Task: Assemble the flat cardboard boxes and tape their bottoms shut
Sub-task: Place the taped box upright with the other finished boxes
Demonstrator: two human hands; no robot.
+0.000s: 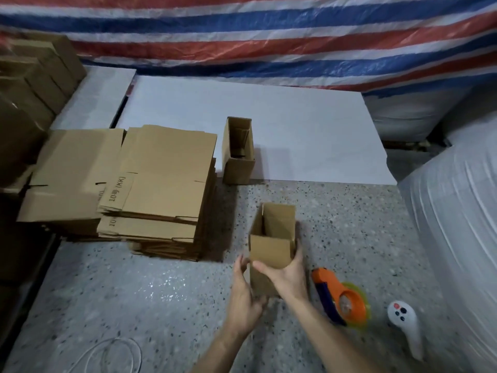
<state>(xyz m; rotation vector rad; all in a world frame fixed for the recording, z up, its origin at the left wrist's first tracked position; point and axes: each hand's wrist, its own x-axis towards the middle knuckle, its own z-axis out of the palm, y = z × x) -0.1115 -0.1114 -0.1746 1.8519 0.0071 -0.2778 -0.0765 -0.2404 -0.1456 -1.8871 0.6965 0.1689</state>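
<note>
At far left, assembled cartons [32, 84] are stacked against the striped tarp [269, 36]. Just right of them lie two piles of flat cardboard boxes [166, 189], flaps spread, the taller pile's right edge near the work spot. A white cable [113, 354] loops on the speckled floor [134, 292] at the near left, with bare floor between it and the hands. The left hand [246, 294] holds the near left corner of the held box [271, 238], fingers along its left wall and thumb below. This box is in the middle foreground, its long axis running from the person away, open mouth tipped up and forward. The right hand [287, 273] grips it, thumb across the near face, fingers round the right wall. Beyond, a second box [238, 154] stands open-topped on the white sheet's [295, 130] near edge, well apart. Right of the hands lie an orange tape dispenser [341, 297] and a white controller [406, 327], then white wrapped bundles [457, 224] that close off the right side.
</note>
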